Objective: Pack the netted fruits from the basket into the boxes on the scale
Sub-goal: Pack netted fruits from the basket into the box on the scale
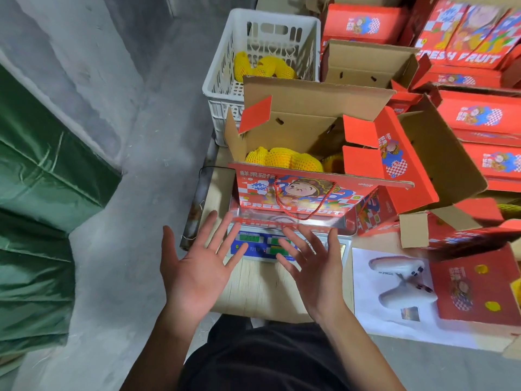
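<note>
Grey concrete floor flanks the table, where the scale's box (293,193) looks nearly full, netted fruits (265,66) remain in the basket (222,80), and left hand (197,269) and right hand (315,272) hover spread and empty.

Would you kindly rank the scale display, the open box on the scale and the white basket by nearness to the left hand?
1. Scale display, just right of the left hand.
2. Open box, beyond, on the scale.
3. White basket, farthest back.

Scale (265,244): on table (253,289), front.
Open box (296,193): on scale.
Netted fruits (284,158): in open box.
Basket (225,80): behind box, left.
Closed boxes (479,117): right, stacked.
Hands (197,272): before scale, empty, fingers spread.
</note>
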`<state>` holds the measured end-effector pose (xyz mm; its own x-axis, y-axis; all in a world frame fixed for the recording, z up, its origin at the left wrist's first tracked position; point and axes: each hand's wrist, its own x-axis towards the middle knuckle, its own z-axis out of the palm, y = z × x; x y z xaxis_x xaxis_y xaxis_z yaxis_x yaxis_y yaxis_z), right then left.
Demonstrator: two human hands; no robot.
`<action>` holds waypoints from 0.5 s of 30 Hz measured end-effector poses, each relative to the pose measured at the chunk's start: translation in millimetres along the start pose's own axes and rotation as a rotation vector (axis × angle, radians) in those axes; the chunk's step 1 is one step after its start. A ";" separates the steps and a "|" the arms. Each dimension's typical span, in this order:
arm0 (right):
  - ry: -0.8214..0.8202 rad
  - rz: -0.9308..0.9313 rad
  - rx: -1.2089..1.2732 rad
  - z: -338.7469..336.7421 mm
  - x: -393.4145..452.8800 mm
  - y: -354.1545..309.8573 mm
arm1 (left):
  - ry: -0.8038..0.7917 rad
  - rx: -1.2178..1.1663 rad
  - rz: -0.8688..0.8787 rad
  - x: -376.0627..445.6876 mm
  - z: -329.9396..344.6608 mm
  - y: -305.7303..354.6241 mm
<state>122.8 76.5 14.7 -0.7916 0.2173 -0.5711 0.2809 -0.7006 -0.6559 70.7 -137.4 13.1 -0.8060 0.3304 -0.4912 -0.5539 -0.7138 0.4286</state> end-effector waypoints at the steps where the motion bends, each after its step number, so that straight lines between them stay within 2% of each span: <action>1: -0.001 -0.035 -0.023 2.4 -2.5 -2.4 | 0.011 0.025 0.025 -2.6 5.9 2.1; 4: 0.021 -0.275 -0.186 12.3 -9.8 -12.6 | 0.017 0.182 0.160 -6.8 30.8 5.8; 8: -0.008 -0.830 -0.613 26.9 -13.3 -48.2 | 0.180 0.912 0.566 -0.3 68.7 12.4; 10: -0.061 -1.122 -0.835 37.2 -8.4 -76.4 | 0.151 1.115 0.769 4.0 92.8 24.6; 12: -0.118 -1.365 -1.056 50.7 0.1 -105.2 | 0.065 1.317 1.087 14.8 115.1 38.1; 14: -0.109 -1.498 -1.255 66.6 12.0 -131.4 | 0.021 1.535 1.301 35.4 135.1 49.1; 15: -0.089 -1.509 -1.341 74.3 19.3 -142.3 | 0.025 1.613 1.320 46.6 144.1 53.5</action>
<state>27.2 130.0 133.7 -0.7406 -0.0260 0.6715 -0.3882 0.8322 -0.3959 -26.6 -71.2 122.4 -0.7874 0.1738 0.5914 0.5622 0.5962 0.5732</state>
